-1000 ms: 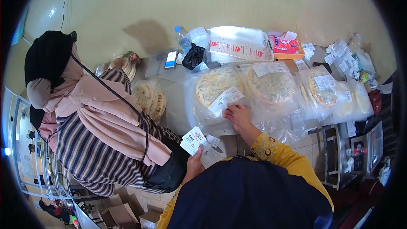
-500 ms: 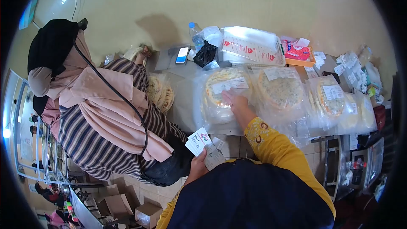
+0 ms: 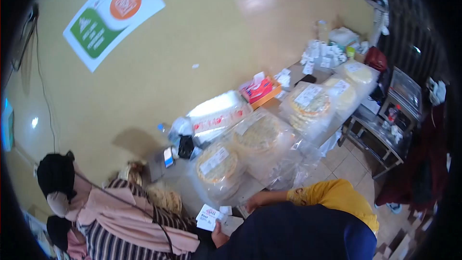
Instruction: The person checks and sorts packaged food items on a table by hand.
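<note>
My left hand [image 3: 220,236] grips a small fan of white printed labels [image 3: 208,215], the front one reading "Beef". Low in front of my body, by the table's near edge, is my right hand [image 3: 253,202]; its fingers are partly hidden and blurred. Just beyond it lies a bagged pizza [image 3: 219,163] with a white label on top. Another bagged pizza [image 3: 257,132], also labelled, sits to its right. Further right rises a stack of smaller bagged pizzas [image 3: 309,103].
A co-worker in a striped top [image 3: 115,233] stands close on my left, near more flatbread-like rounds [image 3: 163,197]. Along the wall are a phone [image 3: 168,157], a black bag [image 3: 186,146], a white tray [image 3: 219,110] and a tissue pack [image 3: 257,89]. A metal stand [image 3: 385,135] is at right.
My right hand has left the label on the nearest pizza and come back toward my body. The view has swung up and to the right. My left hand keeps its labels.
</note>
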The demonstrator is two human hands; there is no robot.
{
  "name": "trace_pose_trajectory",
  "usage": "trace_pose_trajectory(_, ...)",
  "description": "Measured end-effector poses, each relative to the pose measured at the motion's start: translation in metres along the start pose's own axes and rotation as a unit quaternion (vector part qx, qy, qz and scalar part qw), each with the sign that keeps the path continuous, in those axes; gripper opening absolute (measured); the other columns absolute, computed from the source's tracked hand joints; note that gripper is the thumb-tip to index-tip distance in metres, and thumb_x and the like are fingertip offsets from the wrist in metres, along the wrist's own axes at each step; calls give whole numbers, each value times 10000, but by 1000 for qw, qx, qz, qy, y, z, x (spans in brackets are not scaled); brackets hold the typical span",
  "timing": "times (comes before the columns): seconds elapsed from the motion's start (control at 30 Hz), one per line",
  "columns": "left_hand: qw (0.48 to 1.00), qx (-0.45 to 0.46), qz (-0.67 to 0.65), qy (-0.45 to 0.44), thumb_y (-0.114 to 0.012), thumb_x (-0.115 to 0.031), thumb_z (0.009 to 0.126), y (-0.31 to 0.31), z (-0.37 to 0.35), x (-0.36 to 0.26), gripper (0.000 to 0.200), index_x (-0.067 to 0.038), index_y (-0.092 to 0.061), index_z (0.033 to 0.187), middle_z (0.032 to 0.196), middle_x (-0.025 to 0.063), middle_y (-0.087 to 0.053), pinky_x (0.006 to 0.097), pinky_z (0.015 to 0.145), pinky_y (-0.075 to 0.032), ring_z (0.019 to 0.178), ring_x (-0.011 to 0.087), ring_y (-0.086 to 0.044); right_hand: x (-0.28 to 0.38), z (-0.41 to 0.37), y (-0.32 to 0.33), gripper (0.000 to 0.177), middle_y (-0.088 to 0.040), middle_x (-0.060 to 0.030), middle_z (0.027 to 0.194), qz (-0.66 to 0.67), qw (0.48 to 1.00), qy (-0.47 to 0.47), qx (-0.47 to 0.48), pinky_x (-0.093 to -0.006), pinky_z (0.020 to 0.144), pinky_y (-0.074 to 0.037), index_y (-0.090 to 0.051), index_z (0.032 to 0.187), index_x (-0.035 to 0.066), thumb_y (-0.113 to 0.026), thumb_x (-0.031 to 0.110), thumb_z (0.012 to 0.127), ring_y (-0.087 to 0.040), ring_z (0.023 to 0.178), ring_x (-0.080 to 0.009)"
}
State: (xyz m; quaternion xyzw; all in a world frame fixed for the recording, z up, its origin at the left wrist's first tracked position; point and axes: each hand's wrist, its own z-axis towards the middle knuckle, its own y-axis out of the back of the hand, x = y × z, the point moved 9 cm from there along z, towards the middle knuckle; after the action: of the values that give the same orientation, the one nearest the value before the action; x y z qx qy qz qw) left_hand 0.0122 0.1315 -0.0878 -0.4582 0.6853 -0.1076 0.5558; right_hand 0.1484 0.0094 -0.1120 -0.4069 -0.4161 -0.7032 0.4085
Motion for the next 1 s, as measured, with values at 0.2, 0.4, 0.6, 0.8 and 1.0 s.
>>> trace_pose_trajectory(0.2, 990, 79, 114, 31, -459, -261, 915, -63, -1, 6, 387, 29, -470, 1171, 1091, 140, -572, 410, 878, -436, 996, 280, -559, -37, -95, 24, 223, -639, -76, 822, 11, 955, -221, -199, -309, 566, -486, -608, 982, 61, -571, 226, 837, -594, 647, -167)
trace_pose_trajectory(0.4, 949, 87, 239, 186, -487, -183, 901, -103, -12, 67, 345, 18, -468, 1180, 1068, 132, -579, 408, 848, -451, 969, 293, -568, -27, -216, 22, 251, -651, -109, 812, 185, 751, -510, -376, -369, 642, -505, -644, 913, 59, -563, 272, 808, -624, 709, -254)
trace_pose_trajectory(0.6, 947, 121, 93, 283, -441, -170, 914, -127, -24, 126, 350, -1, -435, 1220, 1103, 140, -555, 448, 879, -439, 1003, 323, -549, -44, -369, -4, 246, -648, -130, 818, -67, 743, -636, -198, -384, 659, -497, -644, 887, 46, -554, 254, 792, -621, 732, -273)
trace_pose_trajectory(0.8, 955, 77, 81, 275, -470, -172, 902, -137, -40, 145, 361, -5, -437, 1220, 1138, 150, -546, 449, 903, -421, 1022, 331, -535, -47, -469, 7, 243, -645, -151, 825, -108, 710, -676, -167, -400, 676, -489, -644, 861, 33, -544, 237, 775, -619, 755, -292)
trace_pose_trajectory(1.0, 938, 145, 77, 305, -409, -198, 918, -185, -47, 200, 402, -16, -371, 1275, 1202, 187, -498, 489, 970, -364, 1101, 365, -492, -65, -491, 48, 240, -643, -173, 831, -127, 746, -620, -208, -416, 693, -481, -645, 836, 20, -535, 219, 759, -617, 778, -312)
